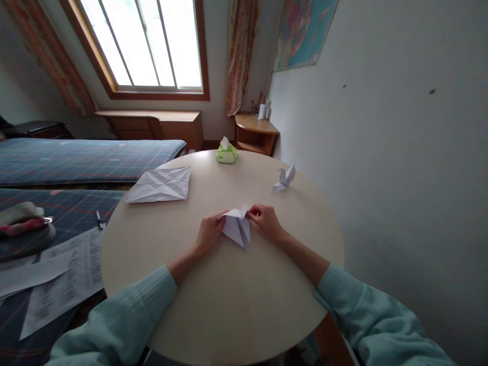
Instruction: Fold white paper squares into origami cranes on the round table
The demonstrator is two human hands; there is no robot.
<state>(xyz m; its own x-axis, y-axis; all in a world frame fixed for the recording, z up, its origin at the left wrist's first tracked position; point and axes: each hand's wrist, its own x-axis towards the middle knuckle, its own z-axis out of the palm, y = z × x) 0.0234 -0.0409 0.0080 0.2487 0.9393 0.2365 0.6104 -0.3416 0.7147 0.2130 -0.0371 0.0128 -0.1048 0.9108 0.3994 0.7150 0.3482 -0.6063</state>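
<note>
A partly folded piece of white origami paper [237, 230] is held between my hands over the middle of the round table [229, 305]. My left hand [209, 231] pinches its left edge, thumb and fingers closed. At the upper right corner, my right hand [266, 219] grips the paper between closed fingertips. The paper's lower end narrows to a point facing me, with a dark gap between its flaps. Beyond my right hand stands a folded white paper crane [285, 179]. A creased, unfolded white sheet [162, 184] lies at the table's left far side.
A green tissue pack [226, 152] sits at the table's far edge. To the left are beds with plaid covers [87, 158], printed papers [72, 274], a pen [99, 219] and a bag-like item [25, 226]. A white wall [400, 178] rises on the right.
</note>
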